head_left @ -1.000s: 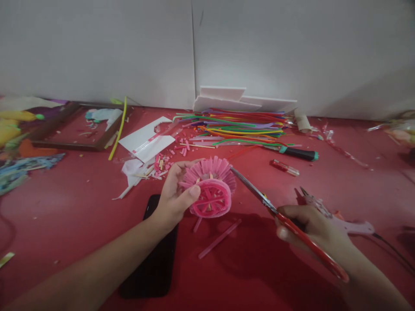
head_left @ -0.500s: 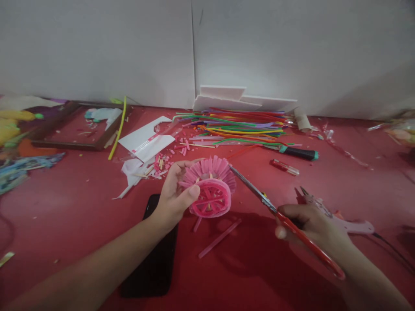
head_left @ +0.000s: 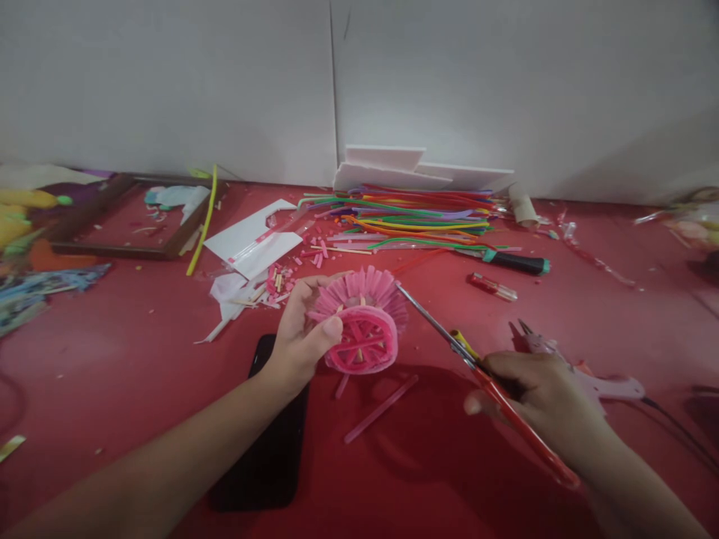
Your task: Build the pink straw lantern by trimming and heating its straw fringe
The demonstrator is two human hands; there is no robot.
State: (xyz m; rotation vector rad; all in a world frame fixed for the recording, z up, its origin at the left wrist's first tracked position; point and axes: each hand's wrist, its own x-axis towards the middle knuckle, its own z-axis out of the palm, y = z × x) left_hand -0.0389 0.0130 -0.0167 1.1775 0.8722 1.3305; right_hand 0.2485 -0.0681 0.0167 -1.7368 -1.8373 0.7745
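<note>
Pale grey wall panels (head_left: pixel 477 82) behind a red bench (head_left: pixel 449 479), strewn with cut scraps (head_left: pixel 278 281). Right hand's grip (head_left: pixel 550 393) closed around red-handled scissors (head_left: pixel 508 412). Pink craft piece (head_left: pixel 368 344) up off the bench, pinched in the left hand's grip (head_left: pixel 306 340): pleated fan (head_left: pixel 368 284), rounded ring crossed by bars. Far side of that grip mostly hidden behind it; can't tell whether the scissor tip touches the fan.

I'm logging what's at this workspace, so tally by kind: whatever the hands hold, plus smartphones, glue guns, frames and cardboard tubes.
Red-handled scissors, in the right hand: 1
Pink fringed piece, in the left hand: 1
Black smartphone: 1
Pink glue gun: 1
Dark frame: 1
Cardboard tube: 1
Total: 6
</note>
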